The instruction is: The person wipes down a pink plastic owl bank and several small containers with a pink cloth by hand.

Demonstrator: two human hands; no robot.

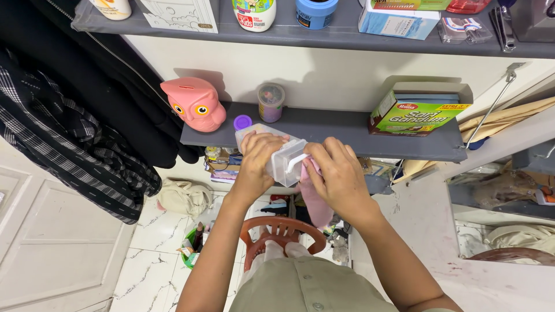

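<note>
Clear plastic box [276, 155] hangs just off the shelf [347, 134] edge, left hand [258, 164] wrapped around it, right hand [338, 173] pinching its white latch [295, 163]; open air below.

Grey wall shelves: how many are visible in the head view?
2. The upper shelf runs along the top edge, loaded with boxes and containers. The lower shelf holds a pink owl money box and a green box. Others may lie out of frame.

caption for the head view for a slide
Left hand holds a clear box while right hand wipes it with pink cloth.
</note>
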